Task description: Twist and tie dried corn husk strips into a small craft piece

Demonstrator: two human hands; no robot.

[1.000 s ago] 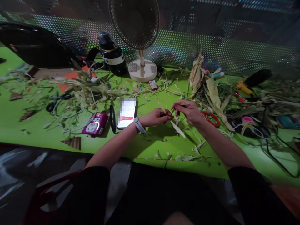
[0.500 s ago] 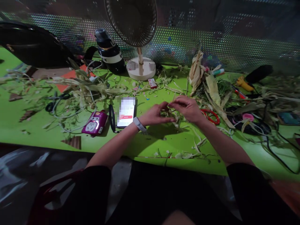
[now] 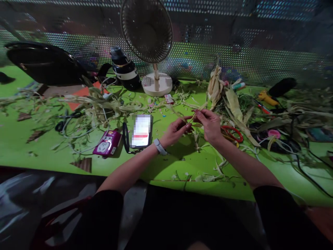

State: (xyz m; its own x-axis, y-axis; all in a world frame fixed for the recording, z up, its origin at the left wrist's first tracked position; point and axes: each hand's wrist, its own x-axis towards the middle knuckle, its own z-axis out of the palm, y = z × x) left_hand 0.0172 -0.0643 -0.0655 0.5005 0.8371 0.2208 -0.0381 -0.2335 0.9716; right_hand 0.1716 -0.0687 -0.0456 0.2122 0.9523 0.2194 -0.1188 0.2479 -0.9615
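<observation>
Between my two hands runs a thin strip of dry corn husk point(image 3: 193, 118). My left hand point(image 3: 174, 132), with a pale watch on its wrist, pinches one part of it between thumb and fingers. Thumb and forefinger of my right hand point(image 3: 210, 125) are closed on it a little higher. Loose ends of the strip stick out beyond the fingers. Below the hands, a small bunch of husk scraps point(image 3: 197, 140) lies on the green table point(image 3: 169, 166). Just right of my right hand is a red ring point(image 3: 238, 133), partly hidden by the forearm.
Left of my hands are a lit phone point(image 3: 142, 131), a purple socket block point(image 3: 107, 143) and scissors point(image 3: 62, 121). A fan point(image 3: 157, 88) and a dark bottle point(image 3: 127, 74) stand behind. Husks point(image 3: 235, 102), a yellow-handled tool point(image 3: 267, 98) and cables point(image 3: 303, 170) lie to the right.
My hands have shifted, and the husk strip now shows stretched between them. My left fingers have closed from a more spread pose. The view has tilted upward slightly.
</observation>
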